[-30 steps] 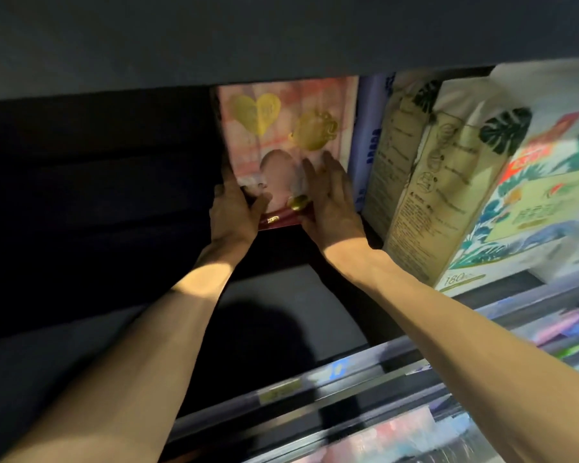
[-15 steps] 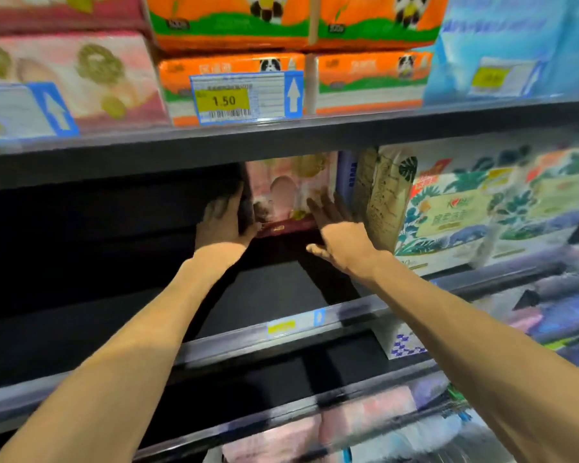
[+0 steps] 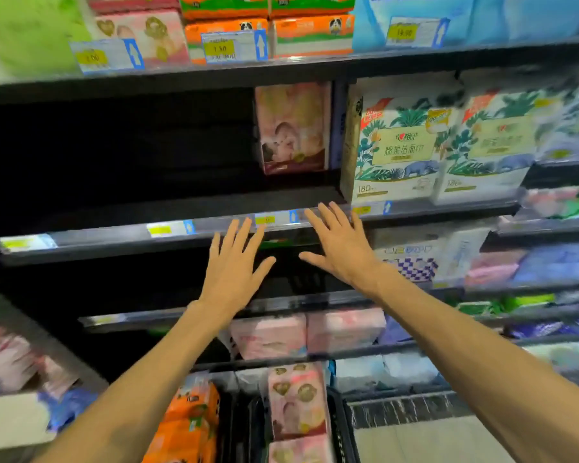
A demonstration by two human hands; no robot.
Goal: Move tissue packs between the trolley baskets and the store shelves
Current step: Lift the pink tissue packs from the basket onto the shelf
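While both arms reached out in front of the shelves, the left hand (image 3: 234, 262) and the right hand (image 3: 340, 250) were wide open, with fingers spread and nothing in them. They hung in the air in front of the long dark metal shelf (image 3: 114, 233), not touching any pack.

The pink tissue pack with a baby picture (image 3: 293, 128) stood upright on that shelf, pushed far back. It stood close by a big white pack with green leaves and an elephant (image 3: 395, 145), with a thin blue pack edge between them. I think it stood on end like that so it would take less room and show its front to shoppers. The space to its left was dark, and I could not see anything there.

Down below, the black trolley basket (image 3: 343, 426) held another pink pack with gold hearts (image 3: 296, 399), and orange packs (image 3: 191, 419) sat just beside it on the left. My guess was that the empty hands would go down there for the next pack, since the shelf had plenty of room.
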